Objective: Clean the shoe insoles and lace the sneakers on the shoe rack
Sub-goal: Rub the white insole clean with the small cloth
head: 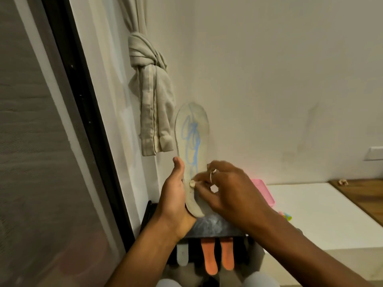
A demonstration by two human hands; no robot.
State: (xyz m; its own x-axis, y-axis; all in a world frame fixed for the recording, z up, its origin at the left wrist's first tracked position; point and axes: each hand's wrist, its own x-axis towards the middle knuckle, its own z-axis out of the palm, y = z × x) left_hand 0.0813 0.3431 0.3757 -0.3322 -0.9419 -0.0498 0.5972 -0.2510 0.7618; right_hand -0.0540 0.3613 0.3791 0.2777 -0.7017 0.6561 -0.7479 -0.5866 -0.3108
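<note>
1. While the insole [191,137] stands upright in front of the wall, toe end up and heel end down, its long axis runs near vertical.
2. The left hand [174,199] grips the lower part of the insole. The palm cups the heel end from the left and the thumb lies straight up the left edge. The other fingers are hidden behind the insole.
3. The right hand [226,187] reaches in from the right of the insole. Its fingers [202,184] are drawn narrow, pinching a small pale wad [192,184] against the printed face, low down and near the left edge. Whether the wad is an eraser or cloth cannot be told.
4. Blue scribble marks [192,133] run along the long axis, from just above the wad toward the toe end.
5. Judgement: cleaning is the step in hand. The soiled length lies above the fingers, so the coming stroke calls for upward travel along the long axis. The right hand is the nearer working hand, and the left must brace the heel.
6. Below the insole sits the dark shoe rack [213,225]. A grey insole [182,253] and two orange insoles [209,255] lie lower on it, apparently waiting.
7. No laces are identifiable, so lacing looks not yet begun.
8. Left of the insole hangs a knotted curtain [149,59].
</note>
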